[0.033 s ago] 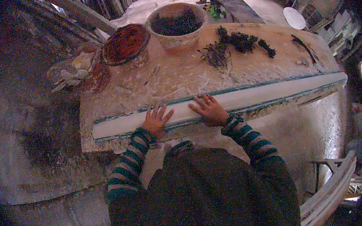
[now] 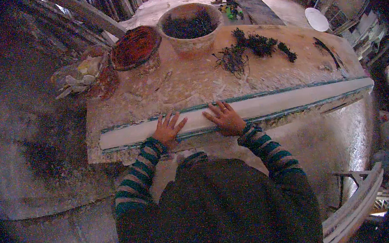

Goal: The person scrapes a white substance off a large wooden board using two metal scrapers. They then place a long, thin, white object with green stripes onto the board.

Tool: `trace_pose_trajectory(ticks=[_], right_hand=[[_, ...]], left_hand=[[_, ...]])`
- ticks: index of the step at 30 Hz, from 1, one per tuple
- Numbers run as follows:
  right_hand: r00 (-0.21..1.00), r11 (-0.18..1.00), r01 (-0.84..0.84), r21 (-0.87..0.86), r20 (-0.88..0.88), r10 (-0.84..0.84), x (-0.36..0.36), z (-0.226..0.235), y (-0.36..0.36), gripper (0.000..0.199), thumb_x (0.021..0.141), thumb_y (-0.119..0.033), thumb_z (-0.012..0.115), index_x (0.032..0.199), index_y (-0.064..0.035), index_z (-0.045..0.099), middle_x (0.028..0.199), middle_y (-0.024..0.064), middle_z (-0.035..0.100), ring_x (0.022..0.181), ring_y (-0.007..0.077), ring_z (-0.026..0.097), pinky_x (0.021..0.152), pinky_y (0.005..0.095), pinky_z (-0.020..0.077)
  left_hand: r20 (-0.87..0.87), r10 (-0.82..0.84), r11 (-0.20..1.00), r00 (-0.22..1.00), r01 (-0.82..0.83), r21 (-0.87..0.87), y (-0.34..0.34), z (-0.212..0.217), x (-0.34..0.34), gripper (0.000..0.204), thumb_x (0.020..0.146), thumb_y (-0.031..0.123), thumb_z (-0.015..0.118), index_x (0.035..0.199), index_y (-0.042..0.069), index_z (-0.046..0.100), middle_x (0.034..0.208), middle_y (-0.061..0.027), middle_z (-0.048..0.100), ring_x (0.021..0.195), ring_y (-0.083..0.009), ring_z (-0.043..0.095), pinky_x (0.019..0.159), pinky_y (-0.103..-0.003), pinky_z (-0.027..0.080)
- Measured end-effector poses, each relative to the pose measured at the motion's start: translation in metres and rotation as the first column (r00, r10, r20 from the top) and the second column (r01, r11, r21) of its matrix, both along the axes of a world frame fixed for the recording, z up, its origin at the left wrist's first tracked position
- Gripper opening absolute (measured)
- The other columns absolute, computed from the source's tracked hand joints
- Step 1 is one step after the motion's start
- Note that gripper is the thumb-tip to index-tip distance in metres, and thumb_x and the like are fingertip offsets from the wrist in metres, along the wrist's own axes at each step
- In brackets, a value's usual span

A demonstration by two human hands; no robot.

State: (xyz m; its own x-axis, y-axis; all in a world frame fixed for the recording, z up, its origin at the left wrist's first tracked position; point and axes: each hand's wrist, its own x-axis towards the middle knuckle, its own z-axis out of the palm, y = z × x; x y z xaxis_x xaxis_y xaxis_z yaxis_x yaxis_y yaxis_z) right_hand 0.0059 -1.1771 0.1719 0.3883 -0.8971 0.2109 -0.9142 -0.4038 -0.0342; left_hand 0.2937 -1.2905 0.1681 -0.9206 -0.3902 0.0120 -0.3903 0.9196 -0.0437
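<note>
A long, pale strip-shaped mould (image 2: 284, 100) with green edges lies along the near side of the worktable (image 2: 182, 83). My left hand (image 2: 168, 129) rests flat on it, left of the middle, with the fingers spread. A short way to the right, my right hand (image 2: 225, 119) also lies flat on the pale surface, fingers apart and a ring on one of them. Neither hand holds anything. The sleeves are striped green and grey.
At the table's far side stand a bucket (image 2: 192, 41) with dark fibrous material and a reddish-brown tub (image 2: 136, 50). Dark fibre clumps (image 2: 261, 45) lie right of them, and a thin curved dark strip (image 2: 328, 52) farther right. A crumpled bag (image 2: 91, 72) is at the left corner.
</note>
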Motion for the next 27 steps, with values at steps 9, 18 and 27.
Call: trace_pose_trajectory(ticks=[9, 18, 27], right_hand=[[1.000, 0.999, -0.008, 0.032, -0.021, 0.009, -0.001, 0.005, -0.003, 0.095, 0.063, -0.021, 0.074, 0.146, -0.0206, 0.029, 0.146, 0.0180, 0.033, 0.129, 0.0436, 0.035, 0.107, 0.0555, 0.0287], [0.999, 0.998, -0.032, -0.056, 0.022, 0.033, -0.009, -0.011, -0.012, 0.095, 0.063, -0.026, 0.076, 0.145, -0.0201, 0.029, 0.146, 0.0161, 0.033, 0.130, 0.0422, 0.035, 0.107, 0.0565, 0.0261], [0.992, 0.990, 0.127, -0.057, 0.014, -0.126, 0.003, -0.002, 0.007, 0.078, 0.073, -0.024, 0.068, 0.143, -0.0240, 0.034, 0.147, 0.0127, 0.033, 0.134, 0.0380, 0.032, 0.107, 0.0607, 0.0234]], left_hand=[[0.022, -0.043, 0.997, 0.999, 0.041, 0.071, -0.010, 0.003, -0.002, 0.119, 0.054, 0.025, 0.083, 0.149, 0.026, 0.013, 0.150, -0.0178, 0.024, 0.137, -0.0446, 0.023, 0.103, -0.065, 0.026], [0.071, -0.039, 0.998, 0.997, 0.036, 0.047, -0.016, -0.005, -0.005, 0.111, 0.059, 0.027, 0.080, 0.149, 0.026, 0.014, 0.150, -0.0175, 0.024, 0.137, -0.0431, 0.024, 0.104, -0.065, 0.025], [0.019, 0.126, 0.992, 0.992, -0.127, 0.020, 0.005, 0.000, -0.012, 0.101, 0.064, 0.035, 0.075, 0.149, 0.026, 0.019, 0.152, -0.0134, 0.023, 0.138, -0.0399, 0.022, 0.104, -0.069, 0.017]])
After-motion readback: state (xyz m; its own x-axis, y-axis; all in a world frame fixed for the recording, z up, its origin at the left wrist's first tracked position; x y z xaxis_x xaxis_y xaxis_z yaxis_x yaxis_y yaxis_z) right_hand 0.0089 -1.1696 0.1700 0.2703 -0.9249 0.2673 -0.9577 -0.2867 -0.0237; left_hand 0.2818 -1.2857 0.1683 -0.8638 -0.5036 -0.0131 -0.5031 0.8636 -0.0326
